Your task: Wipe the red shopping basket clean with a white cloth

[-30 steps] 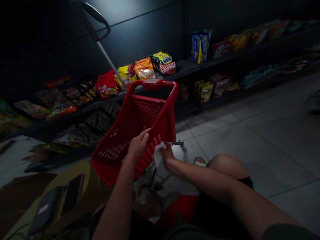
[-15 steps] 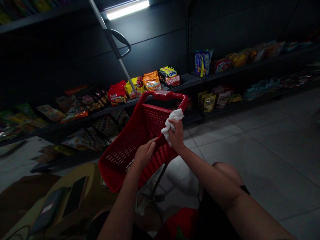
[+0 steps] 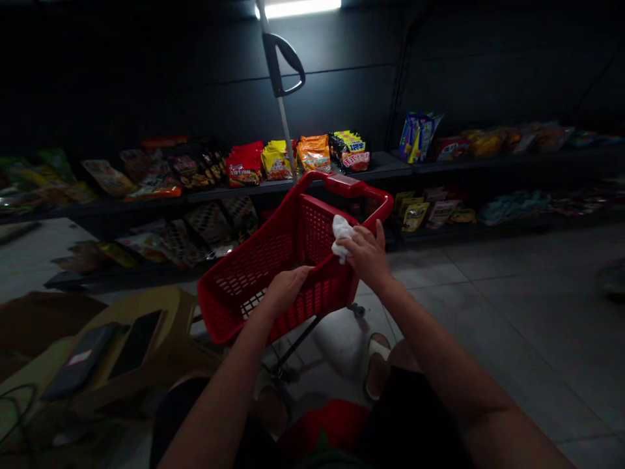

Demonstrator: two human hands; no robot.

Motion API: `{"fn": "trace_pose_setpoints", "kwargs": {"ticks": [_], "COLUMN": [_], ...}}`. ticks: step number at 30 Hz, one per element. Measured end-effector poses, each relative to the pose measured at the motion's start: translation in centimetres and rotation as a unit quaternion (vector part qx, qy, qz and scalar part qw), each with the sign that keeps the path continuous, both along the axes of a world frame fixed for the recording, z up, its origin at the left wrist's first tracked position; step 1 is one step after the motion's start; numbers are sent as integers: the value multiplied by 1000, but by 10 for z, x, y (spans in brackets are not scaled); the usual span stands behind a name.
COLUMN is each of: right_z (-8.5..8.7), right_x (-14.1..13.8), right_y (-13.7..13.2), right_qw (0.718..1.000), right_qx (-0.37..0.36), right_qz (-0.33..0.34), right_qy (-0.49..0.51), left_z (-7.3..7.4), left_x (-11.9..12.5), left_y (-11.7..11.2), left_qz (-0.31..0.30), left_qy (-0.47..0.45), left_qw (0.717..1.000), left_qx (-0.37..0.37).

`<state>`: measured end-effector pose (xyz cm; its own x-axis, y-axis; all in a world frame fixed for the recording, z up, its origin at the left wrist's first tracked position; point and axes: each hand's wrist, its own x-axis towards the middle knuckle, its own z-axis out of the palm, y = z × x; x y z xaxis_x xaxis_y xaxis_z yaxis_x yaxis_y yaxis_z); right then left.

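A red plastic shopping cart (image 3: 234, 277) with slotted basket walls stands in front of me, its handle toward the shelves. My left hand (image 3: 289, 286) is closed over the near rim of the basket, its fingertips partly hidden behind the rim. Crumpled in my right hand (image 3: 368, 257) is a white cloth (image 3: 342, 236), pressed against the rim near the handle end. The thumb and fingers of that hand are bent around the cloth.
Dark shelves (image 3: 385, 166) hold packets of noodles (image 3: 313, 154) and other bagged snacks. A grey pole with a black grip (image 3: 280, 71) rises behind the cart. At left, a yellowish stool (image 3: 161, 306) bears a dark phone (image 3: 138, 342) and a dark flat case (image 3: 81, 361).
My right hand has turned, and the cloth is bunched smaller and sits a little lower along the rim. The left hand stays at the rim. The whole view has tilted and shifted.
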<state>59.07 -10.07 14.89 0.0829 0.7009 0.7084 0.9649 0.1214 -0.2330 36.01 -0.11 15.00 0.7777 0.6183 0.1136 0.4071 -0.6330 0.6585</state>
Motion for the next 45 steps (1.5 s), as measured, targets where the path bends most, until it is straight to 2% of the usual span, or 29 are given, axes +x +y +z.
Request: {"fn": "trace_pose_setpoints", "kwargs": {"ticks": [3, 6, 8, 11, 16, 18, 20, 22, 24, 26, 28, 30, 33, 37, 39, 42, 45], "right_z": [7, 1, 0, 9, 44, 55, 60, 57, 47, 35, 27, 26, 37, 56, 56, 40, 18], "right_x": [-22, -64, -80, -70, -16, -12, -24, -49, -79, -105, -120, -118, -86, -31, -21, -40, -81], "right_y": [4, 12, 15, 12, -14, -20, -18, -8, 5, 18, 26, 26, 14, -12, -21, -19, -6], "right_qw": [999, 993, 988, 982, 972, 963, 949, 937, 927, 924, 927, 928, 929, 950, 961, 966, 968], "right_qx": [-25, -74, -96, -113, -144, -163, -185, -213, -245, -265, -268, -256, -227, -192, -171, -137, -128], "right_qz": [30, 66, 75, 73, -6, -46, -73, -57, -4, 34, 50, 69, 76, 6, -38, -96, -94], "right_qy": [-8, -59, -92, -135, -186, -210, -243, -271, -282, -273, -259, -261, -283, -245, -214, -194, -192], "left_z": [1, 0, -1, 1, 4, 5, 5, 5, 6, 7, 8, 11, 15, 14, 11, 7, 7], "left_x": [-1, -8, -18, -36, -47, -43, -38, -34, -33, -36, -42, -50, -59, -56, -49, -38, -36], "left_y": [-2, 0, 2, 6, 8, 7, 5, 3, 1, 1, 3, 6, 11, 14, 13, 8, 7], "left_qz": [1, 12, 23, 40, 71, 78, 77, 73, 78, 92, 108, 110, 92, 97, 95, 81, 77], "left_qy": [-14, -19, -24, -37, -12, 6, 21, 35, 57, 85, 118, 152, 186, 187, 183, 180, 190], "left_qw": [1000, 999, 999, 999, 997, 997, 997, 996, 993, 987, 980, 972, 964, 964, 966, 966, 957], "left_qx": [4, 24, 31, 6, -13, 2, 21, 44, 74, 99, 117, 140, 168, 160, 154, 168, 206]}}
